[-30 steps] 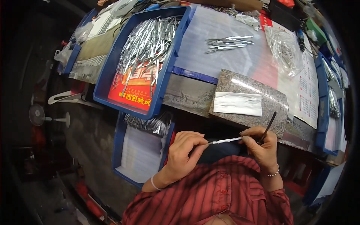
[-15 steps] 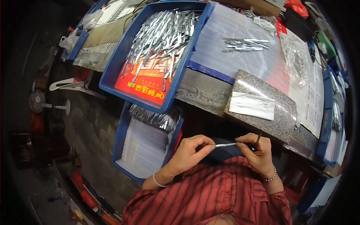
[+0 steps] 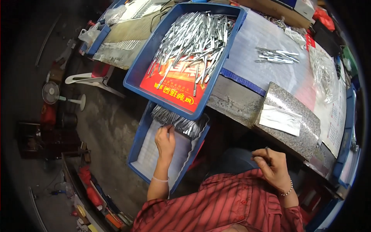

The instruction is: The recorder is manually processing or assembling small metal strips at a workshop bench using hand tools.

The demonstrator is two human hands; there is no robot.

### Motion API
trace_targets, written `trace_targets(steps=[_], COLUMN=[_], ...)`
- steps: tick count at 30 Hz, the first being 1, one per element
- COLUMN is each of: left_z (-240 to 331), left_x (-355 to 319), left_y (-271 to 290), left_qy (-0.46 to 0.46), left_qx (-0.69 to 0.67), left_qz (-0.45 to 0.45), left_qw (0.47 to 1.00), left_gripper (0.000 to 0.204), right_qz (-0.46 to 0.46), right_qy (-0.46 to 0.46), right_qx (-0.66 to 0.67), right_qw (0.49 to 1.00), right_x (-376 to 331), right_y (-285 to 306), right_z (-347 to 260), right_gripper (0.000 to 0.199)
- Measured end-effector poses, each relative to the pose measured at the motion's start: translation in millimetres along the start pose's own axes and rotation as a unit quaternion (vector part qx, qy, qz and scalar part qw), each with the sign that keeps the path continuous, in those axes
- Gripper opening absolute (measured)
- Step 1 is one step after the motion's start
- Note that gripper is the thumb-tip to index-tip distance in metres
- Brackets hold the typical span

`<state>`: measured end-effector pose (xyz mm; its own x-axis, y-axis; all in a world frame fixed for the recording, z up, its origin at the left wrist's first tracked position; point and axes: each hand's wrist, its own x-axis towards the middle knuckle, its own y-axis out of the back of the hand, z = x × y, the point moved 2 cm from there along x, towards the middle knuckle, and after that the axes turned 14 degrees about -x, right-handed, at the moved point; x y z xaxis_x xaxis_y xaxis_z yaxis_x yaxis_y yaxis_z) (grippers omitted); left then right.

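Note:
My left hand [image 3: 165, 142] reaches over the lower blue tray [image 3: 133, 156], its fingers closed together beside a pile of thin dark metal strips [image 3: 179, 121]. Whatever lies between those fingertips is hidden or too small to make out. Close to my body on the right, my right hand [image 3: 272, 164] is curled round a thin dark stick-like tool [image 3: 267, 150], of which only a short part shows. Above the lower tray, a larger blue tray [image 3: 162, 101] holds a heap of shiny slim metal pieces [image 3: 193, 42] on a red printed sheet [image 3: 170, 83].
Several shiny metal pieces [image 3: 276, 55] lie on the plastic-covered bench [image 3: 251, 36]. A folded white cloth [image 3: 280, 120] rests on a speckled stone slab [image 3: 309, 135] at the bench's front edge. On the left stand a white fan [image 3: 51, 92] and a white chair-like object [image 3: 83, 79].
My left hand has moved left, from the light metal strip held between both hands to the lower tray. That strip no longer shows. My right hand stays near my body; the view has shifted.

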<state>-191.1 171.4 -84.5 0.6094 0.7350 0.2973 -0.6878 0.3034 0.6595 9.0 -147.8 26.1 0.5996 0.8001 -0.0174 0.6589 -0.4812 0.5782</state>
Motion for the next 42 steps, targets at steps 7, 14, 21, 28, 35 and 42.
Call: trace_targets(steps=[7, 14, 21, 28, 35, 42], left_z=[-1, 196, 271, 232, 283, 281], left_x=[21, 16, 129, 186, 127, 49], left_y=[-26, -17, -163, -248, -145, -90], left_qy=[-0.138, -0.127, -0.315, -0.311, -0.146, 0.047], left_qx=[0.144, -0.206, -0.171, -0.035, -0.247, -0.558], left_qz=[-0.031, -0.242, -0.181, -0.216, -0.207, -0.278], left_qw=[0.979, 0.940, 0.916, 0.925, 0.935, 0.780], left_gripper=[0.011, 0.013, 0.012, 0.012, 0.005, 0.005], right_qz=[0.011, -0.009, 0.024, 0.084, 0.294, 0.231], right_qy=[0.018, 0.074, 0.060, -0.045, -0.119, -0.165], right_qx=[-0.056, 0.003, 0.022, 0.036, -0.169, -0.457], right_qw=[0.998, 0.997, 0.998, 0.995, 0.933, 0.843], right_x=[-11, -16, -41, -82, -37, 90], right_y=[18, 23, 42, 73, 188, 232], right_z=[-6, 8, 13, 42, 65, 187], right_gripper=[0.015, 0.017, 0.018, 0.016, 0.013, 0.011])
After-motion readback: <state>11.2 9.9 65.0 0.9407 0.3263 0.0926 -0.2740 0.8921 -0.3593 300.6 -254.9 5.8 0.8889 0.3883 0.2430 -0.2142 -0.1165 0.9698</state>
